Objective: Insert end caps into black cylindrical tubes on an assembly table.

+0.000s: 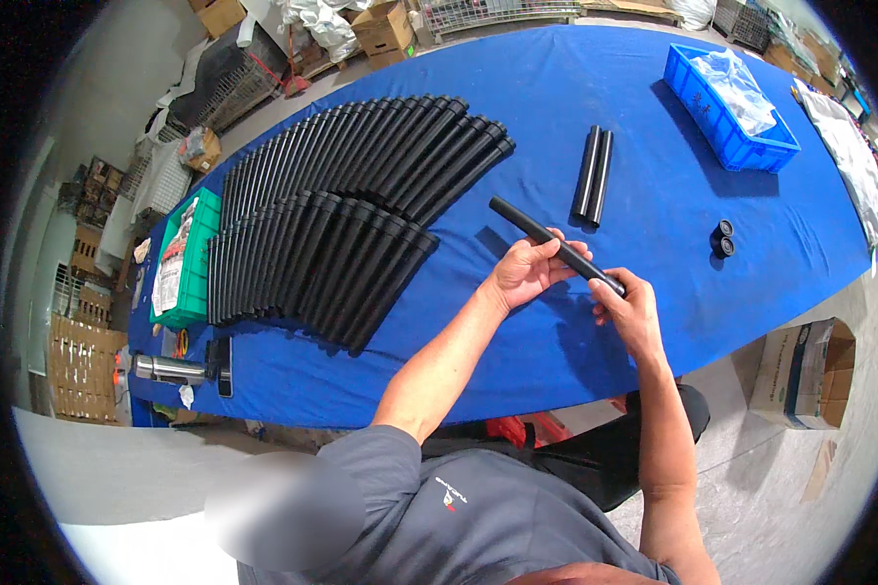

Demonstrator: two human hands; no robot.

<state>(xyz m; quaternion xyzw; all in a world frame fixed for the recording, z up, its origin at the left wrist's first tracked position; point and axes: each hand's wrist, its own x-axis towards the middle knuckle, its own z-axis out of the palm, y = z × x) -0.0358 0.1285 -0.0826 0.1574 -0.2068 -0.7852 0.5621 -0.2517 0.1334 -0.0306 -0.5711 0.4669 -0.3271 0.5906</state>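
Observation:
A black tube slants above the blue cloth, held in both hands. My left hand grips it near its middle, thumb on top and fingers beneath. My right hand is closed round its lower right end. Beyond the hands, two more black tubes lie side by side on the cloth. Two small black round caps sit to the right of them. On the left, many black tubes with wider ends lie fanned in two rows, a far row and a near row.
A blue crate with clear plastic bags stands at the far right of the blue-covered table. At the left are a green crate with paper, a metal flask and a phone. A cardboard box stands on the floor.

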